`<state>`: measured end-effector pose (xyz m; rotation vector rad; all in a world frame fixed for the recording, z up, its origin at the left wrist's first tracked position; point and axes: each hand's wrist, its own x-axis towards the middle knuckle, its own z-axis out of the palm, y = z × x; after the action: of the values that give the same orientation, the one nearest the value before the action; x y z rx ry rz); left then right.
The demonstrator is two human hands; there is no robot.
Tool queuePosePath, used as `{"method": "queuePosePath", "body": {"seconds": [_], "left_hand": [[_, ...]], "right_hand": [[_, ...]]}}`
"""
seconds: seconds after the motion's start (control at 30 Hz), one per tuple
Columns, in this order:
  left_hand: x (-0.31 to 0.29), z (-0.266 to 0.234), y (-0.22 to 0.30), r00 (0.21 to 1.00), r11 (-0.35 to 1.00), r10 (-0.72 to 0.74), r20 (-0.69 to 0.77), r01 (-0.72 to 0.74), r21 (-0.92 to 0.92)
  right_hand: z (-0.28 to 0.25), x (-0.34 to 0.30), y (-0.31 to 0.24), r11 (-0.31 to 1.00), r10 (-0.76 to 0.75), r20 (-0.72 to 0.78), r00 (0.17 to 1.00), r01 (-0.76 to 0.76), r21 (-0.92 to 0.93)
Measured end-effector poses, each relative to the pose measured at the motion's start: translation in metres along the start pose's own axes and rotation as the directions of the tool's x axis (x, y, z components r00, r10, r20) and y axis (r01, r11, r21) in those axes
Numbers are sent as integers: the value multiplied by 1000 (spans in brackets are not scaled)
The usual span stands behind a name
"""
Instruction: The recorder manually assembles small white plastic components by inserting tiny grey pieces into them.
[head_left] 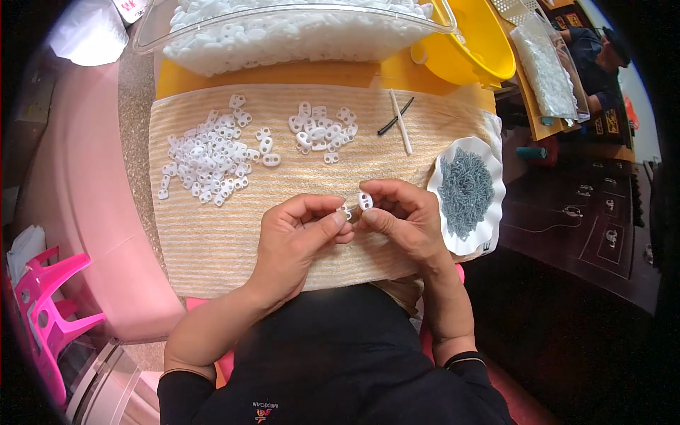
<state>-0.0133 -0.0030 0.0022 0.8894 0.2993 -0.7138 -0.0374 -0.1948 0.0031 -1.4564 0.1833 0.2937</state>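
My left hand (301,230) and my right hand (400,216) meet over the near middle of a beige striped cloth (212,241). Between thumb and fingers, my right hand pinches a small white two-hole plastic piece (365,200). My left hand's fingertips pinch a tiny white part (346,211) right beside it; the two parts nearly touch. A large pile of the same white pieces (209,159) lies at the cloth's left, and a smaller pile (321,131) lies further back in the middle.
A white scalloped plate of small grey metal parts (465,188) sits at my right. A white stick and a black strip (400,120) lie behind. Further back are a clear tub of white pieces (283,28) and a yellow bucket (482,42). A pink stool (46,312) stands left; another person (598,60) sits far right.
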Motion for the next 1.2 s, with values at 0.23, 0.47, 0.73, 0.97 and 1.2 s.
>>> {"method": "queuePosePath", "body": {"seconds": [0.23, 0.47, 0.73, 0.97, 1.2], "left_hand": [[0, -1, -1, 1000, 1000, 0, 7, 0, 9], [0, -1, -2, 1000, 1000, 0, 24, 0, 9], [0, -2, -3, 999, 1000, 7, 35, -8, 12], [1, -1, -5, 999, 1000, 14, 46, -14, 8], [1, -2, -6, 998, 1000, 15, 58, -15, 8]], "right_hand": [[4, -3, -5, 999, 55, -20, 998, -55, 0], [2, -3, -2, 999, -25, 29, 999, 26, -21], [3, -3, -4, 999, -33, 66, 997, 35, -25], [2, -3, -1, 998, -36, 74, 997, 40, -47], [3, -3, -1, 999, -45, 99, 994, 45, 5]]}}
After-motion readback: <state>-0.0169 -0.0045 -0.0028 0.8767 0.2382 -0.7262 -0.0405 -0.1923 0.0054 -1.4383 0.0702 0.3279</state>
